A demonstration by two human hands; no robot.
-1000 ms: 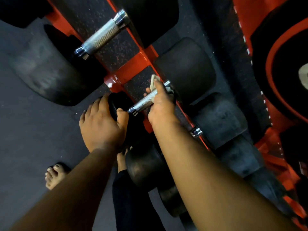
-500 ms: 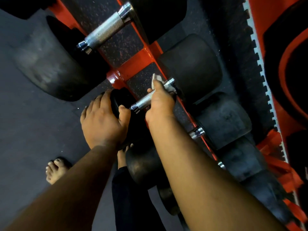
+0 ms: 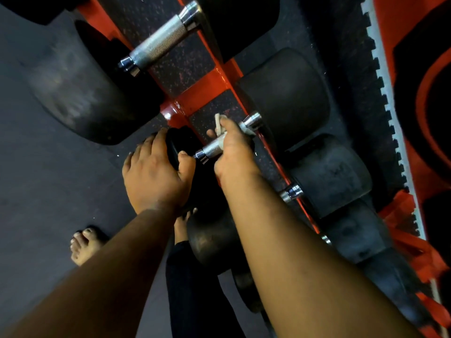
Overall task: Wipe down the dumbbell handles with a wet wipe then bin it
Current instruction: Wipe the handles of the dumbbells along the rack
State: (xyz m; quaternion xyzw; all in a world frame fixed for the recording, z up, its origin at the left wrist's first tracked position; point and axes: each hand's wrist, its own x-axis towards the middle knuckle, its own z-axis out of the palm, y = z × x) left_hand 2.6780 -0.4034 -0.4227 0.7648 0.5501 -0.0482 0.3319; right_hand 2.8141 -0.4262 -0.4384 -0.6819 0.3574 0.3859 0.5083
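Gripping the knurled steel handle [image 3: 211, 148] of a small dumbbell, the right hand [image 3: 235, 148] is curling its fingers round the bar with a white wet wipe [image 3: 219, 126] pinched against the metal; a corner of the wipe is sticking up past the fingertips, on the far side. The left hand [image 3: 156, 170] is resting flat, fingers spread and relaxed, on that dumbbell's near black rubber head [image 3: 179, 145]. The dumbbell is lying on an orange rack [image 3: 205, 87], with a bigger dumbbell's handle [image 3: 159, 42] showing farther away. Bare toes [image 3: 83, 245] are standing on dark flooring at near left.
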